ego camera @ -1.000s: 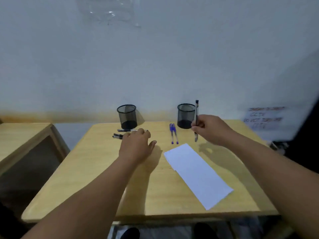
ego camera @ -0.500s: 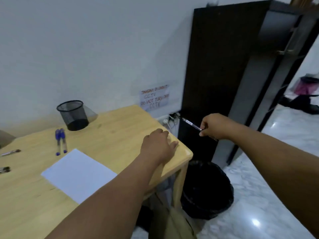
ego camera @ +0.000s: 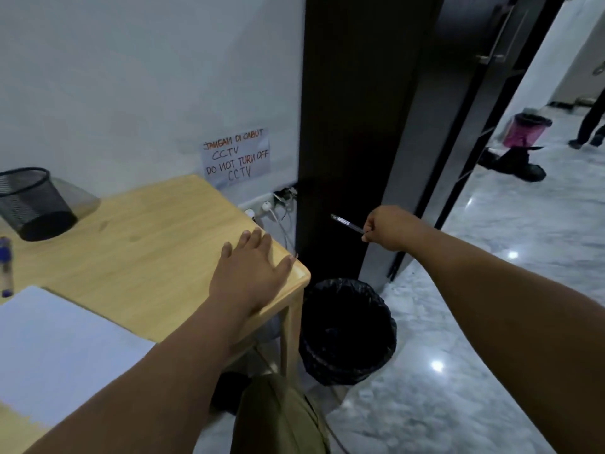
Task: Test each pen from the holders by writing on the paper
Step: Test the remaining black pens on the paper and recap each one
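Observation:
My right hand (ego camera: 391, 228) is closed around a dark pen (ego camera: 347, 222) and holds it out past the table's right edge, above a black-lined bin (ego camera: 347, 332). My left hand (ego camera: 252, 273) lies flat, fingers spread, on the right corner of the wooden table (ego camera: 147, 257). A white sheet of paper (ego camera: 62, 348) lies at the lower left. One black mesh pen holder (ego camera: 32, 204) stands at the far left, with blue pens (ego camera: 6, 267) beside it at the frame edge.
A tall dark cabinet (ego camera: 360, 126) stands right of the table against the wall. A handwritten CCTV notice (ego camera: 236, 157) hangs above wall plugs and cables (ego camera: 278, 208). Glossy marble floor stretches right; a pink bin (ego camera: 527, 131) and someone's legs are far back.
The view has swung right from the table to the bin. My right hand carried the pen off the table and out over the bin; my left hand slid to the table's right corner.

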